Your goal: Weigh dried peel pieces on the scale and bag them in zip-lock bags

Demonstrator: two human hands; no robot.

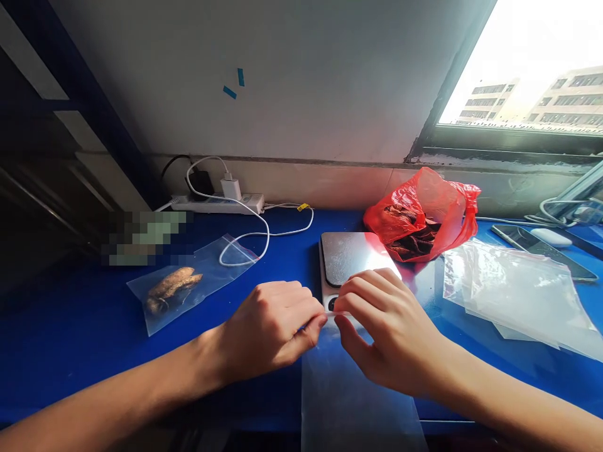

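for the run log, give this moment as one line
left hand: gripping upper edge of clear plastic bag; right hand: gripping same edge; beyond: square silver-topped scale; left side: brown knobbly root in second clear bag

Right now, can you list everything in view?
held bag: one, clear, front
scale: one, silver, centre
filled bag: one, clear with brown contents, left
red bag: one, red, scale's rear right
stacked bags: several, clear, right
phone: one, black, right
small object: one, white, by phone
power strip: one, white, rear
cables: several, mostly white, rear
tape: two, blue, wall
window: one, black frame, right
table: one, blue, beneath
left hand, right hand: two, bare, on held bag
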